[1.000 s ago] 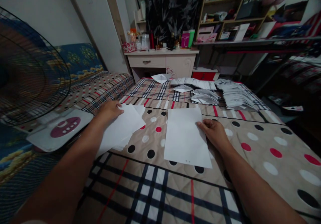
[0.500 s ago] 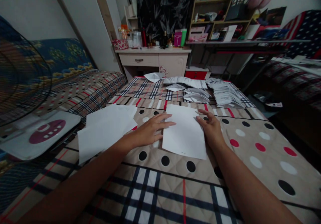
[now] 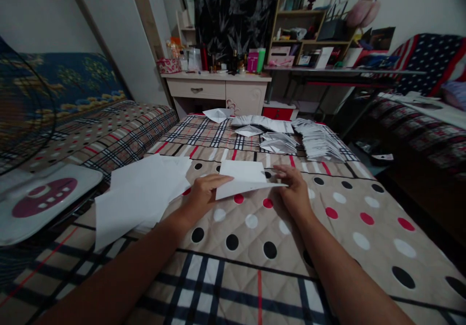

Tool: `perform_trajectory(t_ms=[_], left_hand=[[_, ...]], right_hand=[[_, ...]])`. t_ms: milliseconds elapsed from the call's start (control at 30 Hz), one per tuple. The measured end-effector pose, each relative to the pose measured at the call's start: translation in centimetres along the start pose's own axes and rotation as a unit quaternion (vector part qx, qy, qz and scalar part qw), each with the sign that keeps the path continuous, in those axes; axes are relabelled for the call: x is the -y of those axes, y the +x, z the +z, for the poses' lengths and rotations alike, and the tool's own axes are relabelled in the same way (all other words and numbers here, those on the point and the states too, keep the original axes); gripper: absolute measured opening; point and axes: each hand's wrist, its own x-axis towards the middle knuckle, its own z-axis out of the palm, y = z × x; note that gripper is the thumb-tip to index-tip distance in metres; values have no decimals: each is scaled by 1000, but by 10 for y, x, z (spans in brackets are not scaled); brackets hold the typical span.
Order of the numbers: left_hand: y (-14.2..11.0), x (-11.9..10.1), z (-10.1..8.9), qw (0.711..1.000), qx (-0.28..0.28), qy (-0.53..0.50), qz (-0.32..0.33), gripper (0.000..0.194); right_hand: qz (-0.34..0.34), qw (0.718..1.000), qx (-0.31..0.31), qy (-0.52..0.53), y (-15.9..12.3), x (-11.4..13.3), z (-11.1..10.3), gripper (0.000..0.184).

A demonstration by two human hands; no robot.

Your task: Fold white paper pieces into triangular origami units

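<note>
A white paper sheet [image 3: 243,175] lies in front of me on the patterned bedspread [image 3: 291,237], its near part lifted and bent toward the far edge. My left hand [image 3: 204,191] pinches its left near corner. My right hand [image 3: 293,189] holds the sheet's right side with curled fingers. A loose stack of blank white sheets [image 3: 140,194] lies to the left of my left hand, untouched.
Several folded paper pieces [image 3: 280,143] and a fanned pile of them [image 3: 322,143] lie at the far end of the bed. A fan with a white base [image 3: 36,203] stands at the left. A dresser [image 3: 218,89] and shelves [image 3: 309,39] stand beyond.
My left hand left the stack and came to the single sheet. Both hands have lifted the sheet's near edge and bent it away from me. The view shifted forward.
</note>
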Motion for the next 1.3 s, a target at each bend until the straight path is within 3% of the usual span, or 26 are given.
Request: perform_trajectory(t_ms=[100,200,267,433,567,667,767,867,933,1000,1100,1167,1300], left_hand=[[-1,1,2,1000,-6,3,-8,45],[-1,-1,4,1000,25,-19,-2,42],[-2,-4,4,998,34,-35,-29,33],[-3,-12,3,983,27,-28,-178,16],[-1,-8,12,954,5,-82,-288,20],[1,-2,20,933,-15,-149,-327,20],[2,1,21,927,-4,-174,-333,25],[1,0,15,926,38,-176,-331,29],[0,-1,10,925,67,-159,-338,43],[-2,-3,6,924,90,-146,-342,56],[-3,-3,5,926,114,-127,-336,52],[-2,-3,6,935,95,-87,-330,48],[-1,-3,12,950,19,-11,-313,41]], right_hand=[[-57,998,39,9,-1,10,1,41],[-79,991,105,29,-1,20,-1,23],[-58,987,146,33,-3,24,-3,12],[76,972,218,38,-7,28,-10,46],[142,968,203,47,-7,27,-7,56],[153,971,173,55,-6,24,-1,48],[132,977,143,89,-6,22,2,38],[143,975,125,115,-8,21,0,43],[163,969,139,125,-9,22,-2,46],[162,968,160,108,-9,23,-4,46],[102,979,172,37,-7,22,-3,46],[72,984,164,-18,-5,20,-1,45],[83,984,113,-109,-5,15,4,35]])
